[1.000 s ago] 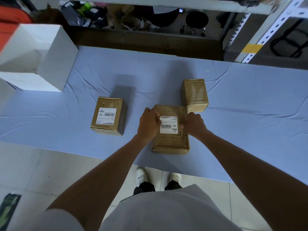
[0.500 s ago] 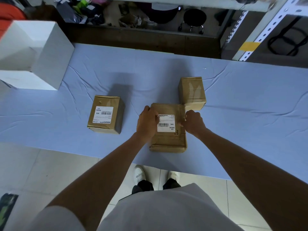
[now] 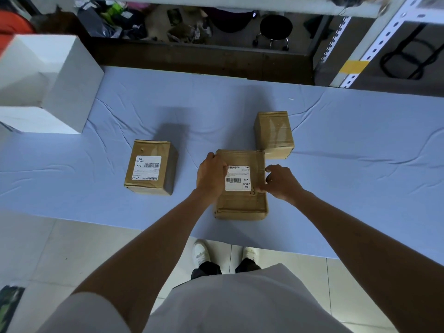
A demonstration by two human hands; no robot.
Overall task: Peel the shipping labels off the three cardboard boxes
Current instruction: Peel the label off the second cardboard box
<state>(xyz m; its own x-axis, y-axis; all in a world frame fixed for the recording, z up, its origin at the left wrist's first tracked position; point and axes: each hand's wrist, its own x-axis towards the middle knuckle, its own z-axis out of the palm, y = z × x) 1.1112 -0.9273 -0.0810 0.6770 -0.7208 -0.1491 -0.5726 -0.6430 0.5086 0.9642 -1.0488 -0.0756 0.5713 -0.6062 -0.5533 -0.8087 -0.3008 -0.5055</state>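
Shifted since a second ago: right hand (image 3: 281, 182), off the right edge of the nearest cardboard box (image 3: 240, 203) and down to the lower-right corner of its shipping label (image 3: 237, 179). Thumb tip on that corner, other fingers loosely spread, nothing pinched yet. Left hand (image 3: 211, 175) unchanged, curled over the box's left edge, steadying. Reads as the start of the first peel.

Label white, flat, fully stuck, barcode legible; box at 6 o'clock on the blue surface (image 3: 360, 152). Second labelled box (image 3: 150, 150) at 9 o'clock; third box (image 3: 274, 134) at 1 o'clock, no label visible.
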